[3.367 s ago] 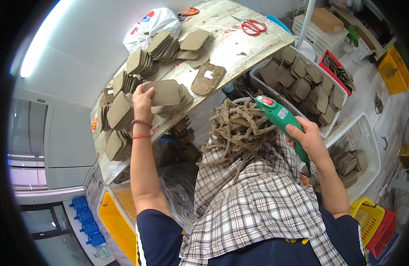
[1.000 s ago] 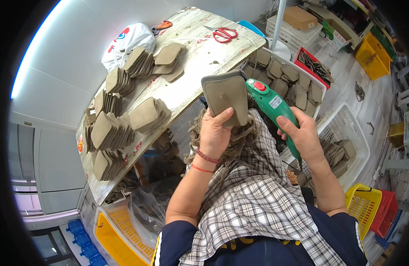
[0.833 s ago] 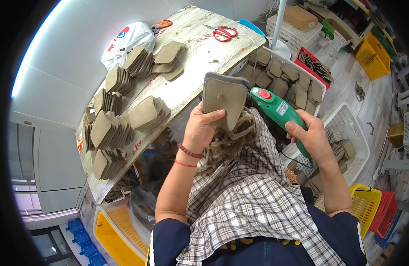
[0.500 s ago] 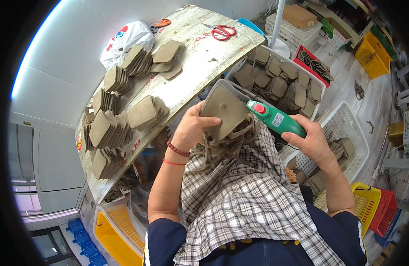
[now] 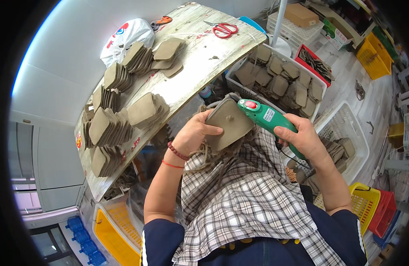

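Observation:
Pinched between the thumb and fingers of my left hand is a brownish-grey fabric pad with rounded corners and a small nub at its middle. My right hand is wrapped round a green electric cutter with a red button. The cutter's head lies against the pad's upper right corner; its blade is hidden. Below the pad, loose trimmed strips rest on the checked apron over my lap.
To the left, several stacks of similar pads stand on a worn table with red-handled scissors, orange-handled scissors and a white plastic bag. White baskets of pads stand on the right, beside a red tray of strips.
The cutter has shifted left and up to the pad's upper corner. The pad has turned and moved slightly right and down, and fewer of the strips beneath it show.

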Tool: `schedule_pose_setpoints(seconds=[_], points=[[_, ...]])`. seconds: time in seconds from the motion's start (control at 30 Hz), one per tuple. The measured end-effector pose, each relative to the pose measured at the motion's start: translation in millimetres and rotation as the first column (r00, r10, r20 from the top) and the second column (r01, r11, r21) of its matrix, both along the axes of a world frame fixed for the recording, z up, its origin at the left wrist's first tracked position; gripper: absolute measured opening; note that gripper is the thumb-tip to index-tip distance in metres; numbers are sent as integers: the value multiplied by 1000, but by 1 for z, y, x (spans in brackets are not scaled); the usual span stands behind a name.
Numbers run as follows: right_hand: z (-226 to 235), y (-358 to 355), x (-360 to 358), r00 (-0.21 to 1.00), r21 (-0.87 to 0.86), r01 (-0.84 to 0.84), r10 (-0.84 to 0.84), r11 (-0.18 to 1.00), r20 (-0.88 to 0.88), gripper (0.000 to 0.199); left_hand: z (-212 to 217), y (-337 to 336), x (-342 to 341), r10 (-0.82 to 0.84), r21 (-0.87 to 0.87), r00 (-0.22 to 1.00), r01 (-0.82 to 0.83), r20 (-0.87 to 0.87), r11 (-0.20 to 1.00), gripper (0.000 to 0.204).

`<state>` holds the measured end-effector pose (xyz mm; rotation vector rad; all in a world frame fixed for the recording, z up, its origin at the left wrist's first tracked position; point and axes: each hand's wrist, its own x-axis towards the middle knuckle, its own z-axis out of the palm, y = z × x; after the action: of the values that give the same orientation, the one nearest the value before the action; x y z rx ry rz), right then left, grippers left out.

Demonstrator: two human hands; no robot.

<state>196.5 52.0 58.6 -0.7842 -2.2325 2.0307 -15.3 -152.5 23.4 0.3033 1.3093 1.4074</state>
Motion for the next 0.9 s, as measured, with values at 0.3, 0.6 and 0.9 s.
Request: schedule_pose_setpoints(seconds=[0.3, 0.6, 0.9], points=[[-1, 6, 4, 997, -67, -76, 77, 995, 22, 39, 3, -17, -18, 352, 155, 907, -322, -234, 934, 17], [3, 5, 3, 987, 27, -159, 158, 987, 36, 39, 7, -24, -20, 296, 115, 938, -279, -179, 953, 17], [0, -2, -4, 981, 89, -191, 189, 978, 36, 41, 11, -15, -12, 60, -5, 959, -64, -277, 998, 21]])
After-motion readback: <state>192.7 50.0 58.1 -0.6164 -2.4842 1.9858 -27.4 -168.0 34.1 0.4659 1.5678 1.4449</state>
